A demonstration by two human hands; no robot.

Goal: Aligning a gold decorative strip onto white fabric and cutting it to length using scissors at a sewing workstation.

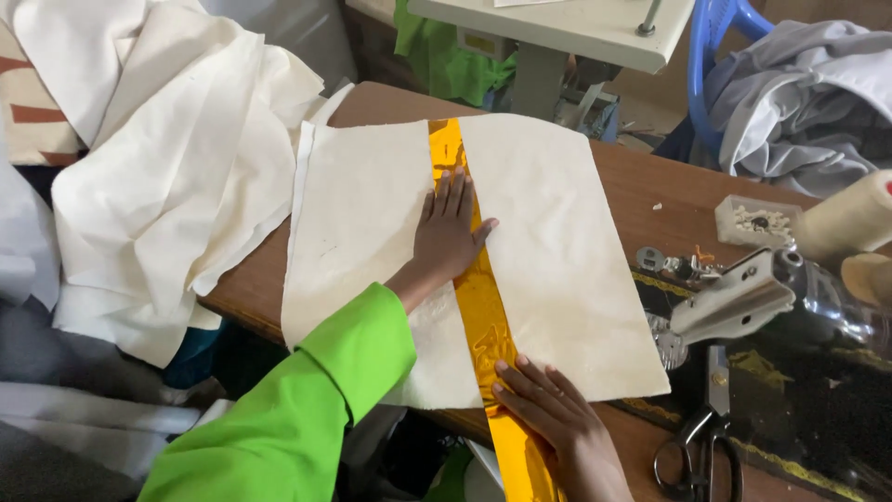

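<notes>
The left hand (448, 232) lay flat, palm down and fingers spread, gripping nothing; it pressed on the inner edge of the left cream panel (358, 232), with the fingertips reaching onto the yellow strip (483, 316). A bright green sleeve (307, 409) covered the left arm up to the wrist. The right hand (557, 418) was also open and flat, holding nothing; it rested on the near end of the yellow strip at the near edge of the table (641, 186), with its fingertips touching the near corner of the right cream panel (557, 251). The yellow strip ran from the far side of the table to the near edge, between the two cream panels and touching both, and its near end hung over the edge. A pile of loose cream cloth (177, 177) lay at the left edge of the table, partly off it. A sewing machine (762, 297) stood at the right edge, with scissors (697, 446) just in front of it near the near right corner. A small box (757, 221) and a spool of cream thread (850, 218) sat beyond the machine toward the far right corner.
</notes>
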